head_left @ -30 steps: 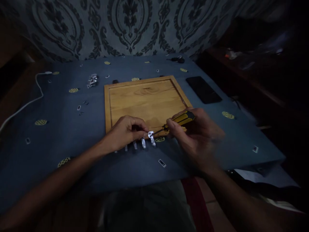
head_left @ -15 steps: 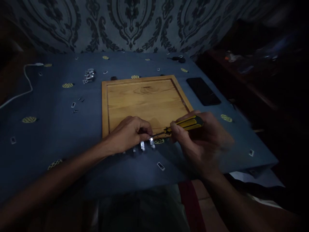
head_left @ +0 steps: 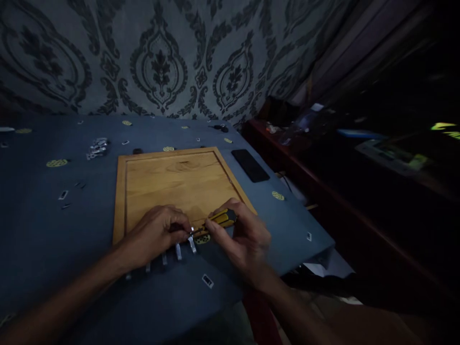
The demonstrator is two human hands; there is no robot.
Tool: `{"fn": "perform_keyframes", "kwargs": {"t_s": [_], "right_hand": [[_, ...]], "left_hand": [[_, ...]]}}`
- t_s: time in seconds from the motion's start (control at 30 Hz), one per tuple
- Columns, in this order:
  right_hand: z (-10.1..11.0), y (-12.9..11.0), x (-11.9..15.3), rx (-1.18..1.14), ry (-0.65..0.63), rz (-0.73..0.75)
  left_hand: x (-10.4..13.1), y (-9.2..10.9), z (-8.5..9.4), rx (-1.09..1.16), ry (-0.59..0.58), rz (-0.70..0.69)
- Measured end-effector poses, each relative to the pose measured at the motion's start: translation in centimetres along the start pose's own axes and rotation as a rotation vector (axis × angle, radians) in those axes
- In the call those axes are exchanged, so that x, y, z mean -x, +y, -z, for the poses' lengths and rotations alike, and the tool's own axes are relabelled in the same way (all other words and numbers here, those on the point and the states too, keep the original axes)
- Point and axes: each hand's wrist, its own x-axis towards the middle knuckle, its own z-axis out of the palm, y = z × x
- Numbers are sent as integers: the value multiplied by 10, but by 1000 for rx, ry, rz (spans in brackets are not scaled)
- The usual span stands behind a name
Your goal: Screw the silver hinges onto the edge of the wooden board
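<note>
A framed wooden panel [head_left: 176, 187] lies on the blue cloth, with several shiny metal clips [head_left: 178, 252] along its near edge. My right hand [head_left: 249, 239] is wrapped round a yellow and black screwdriver [head_left: 223, 218]. Its shaft points left, toward the rightmost metal clip [head_left: 192, 245] at the panel's edge. Just left of that clip, my left hand [head_left: 156, 235] rests over the panel's front rim, thumb and forefinger pinched together at the screwdriver's tip. Whatever sits between those fingers is too small and dark to make out.
A pile of metal clips [head_left: 97, 147] lies at the back left, with a few small screws [head_left: 66, 206] nearer. To the panel's right is a black phone [head_left: 250, 166]. The table's right edge drops beside a dark red ledge [head_left: 287, 165]. A patterned curtain [head_left: 158, 62] hangs behind.
My view has swung to the right and upward, so the table's things appear further left and lower. Both hands stay at the panel's near edge, the screwdriver still in my right.
</note>
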Motion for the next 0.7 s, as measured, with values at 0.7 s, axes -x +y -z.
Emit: {"fn": "perform_keyframes", "kwargs": {"t_s": [0.7], "right_hand": [[2,1,5,4,49,-53]], "left_hand": [[-3,10,9,-16,-13,57]]}}
